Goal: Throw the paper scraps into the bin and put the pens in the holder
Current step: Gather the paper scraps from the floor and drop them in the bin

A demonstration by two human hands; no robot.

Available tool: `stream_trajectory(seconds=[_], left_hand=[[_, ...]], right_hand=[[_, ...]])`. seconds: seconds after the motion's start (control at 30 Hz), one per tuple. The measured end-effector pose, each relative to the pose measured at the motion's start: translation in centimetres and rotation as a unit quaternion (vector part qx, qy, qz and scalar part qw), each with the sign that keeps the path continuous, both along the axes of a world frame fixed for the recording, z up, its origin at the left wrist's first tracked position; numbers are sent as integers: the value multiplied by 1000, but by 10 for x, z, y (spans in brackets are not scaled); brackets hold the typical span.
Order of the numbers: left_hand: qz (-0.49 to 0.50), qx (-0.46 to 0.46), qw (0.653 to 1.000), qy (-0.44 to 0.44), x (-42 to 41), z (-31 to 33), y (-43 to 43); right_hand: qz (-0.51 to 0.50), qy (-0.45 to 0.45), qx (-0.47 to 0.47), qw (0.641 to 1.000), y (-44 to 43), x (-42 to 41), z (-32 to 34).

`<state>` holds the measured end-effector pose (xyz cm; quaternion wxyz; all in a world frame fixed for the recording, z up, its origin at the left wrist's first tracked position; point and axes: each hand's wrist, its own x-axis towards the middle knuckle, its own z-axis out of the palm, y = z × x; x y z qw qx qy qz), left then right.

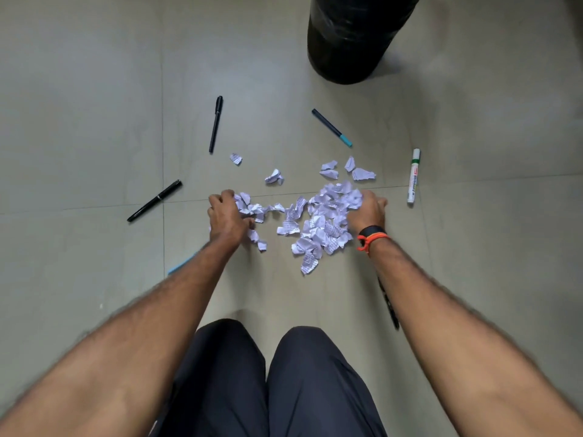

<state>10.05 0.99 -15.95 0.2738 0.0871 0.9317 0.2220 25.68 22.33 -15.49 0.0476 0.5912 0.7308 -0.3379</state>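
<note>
Knees in dark trousers (pixel 268 383) fill the bottom edge, so this person's crouched right over the floor (pixel 79 105). Both arms reach out to bracket the paper scraps (pixel 325 222), which looks like herding them into one heap before the trip to the black bin (pixel 350 39) standing just beyond. The left hand (pixel 228 216) has its fingers curled down around scraps at the pile's left end. The right hand (pixel 367 212) is pressed against the right side, fingers buried in paper, so I can't tell if it's gripping or only pushing. A few stray bits (pixel 274 177) sit further out.

Pens are untouched: two black pens (pixel 216 124), a teal-tipped pen (pixel 331 127) and a white marker (pixel 413 175), all well apart. Another dark pen (pixel 389 307) hides mostly under the right forearm, and something blue (pixel 179 264) pokes out under the left one. No holder in sight, and the bin's top is cut off.
</note>
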Motion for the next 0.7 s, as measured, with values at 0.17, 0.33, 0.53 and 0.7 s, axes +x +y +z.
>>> stream_trajectory(seconds=[0.17, 0.33, 0.53, 0.7], left_hand=[[20, 76, 996, 30, -10, -1, 20], [58, 31, 997, 40, -39, 1, 32], [-81, 12, 995, -54, -51, 1, 70], [-49, -1, 998, 24, -60, 3, 59]], right_hand=[[-25, 35, 90, 995, 29, -20, 9], [44, -44, 36, 997, 51, -42, 3], [220, 24, 5, 975, 19, -73, -1], [163, 7, 33, 986, 51, -78, 6]])
